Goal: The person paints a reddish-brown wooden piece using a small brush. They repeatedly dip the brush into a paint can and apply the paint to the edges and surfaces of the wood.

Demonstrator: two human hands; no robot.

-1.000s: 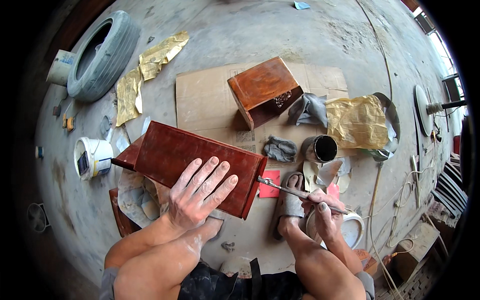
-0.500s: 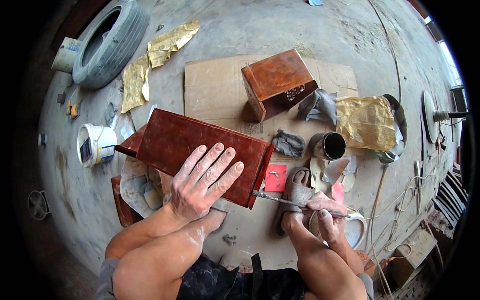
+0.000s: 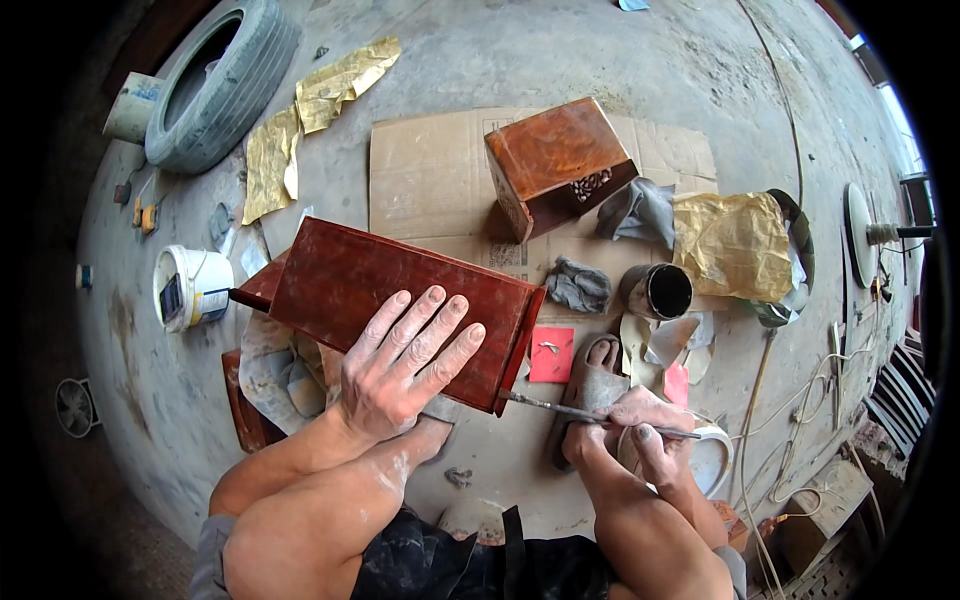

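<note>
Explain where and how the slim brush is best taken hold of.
I would pinch the brush by its handle, well back from the tip, between thumb and fingers, coming from the right. It is long and thin, its tip lies by the near right corner of the red-brown wooden piece, and the right hand grips it toward the far end.

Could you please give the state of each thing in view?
Dark red wooden piece: under the left hand
Slim dark paintbrush: held in the right hand
Round black can: open
Orange-brown wooden box: one side open
Small grey cloth: crumpled
Wide gold paper: wrinkled
Brown cardboard sheet: flat
</note>
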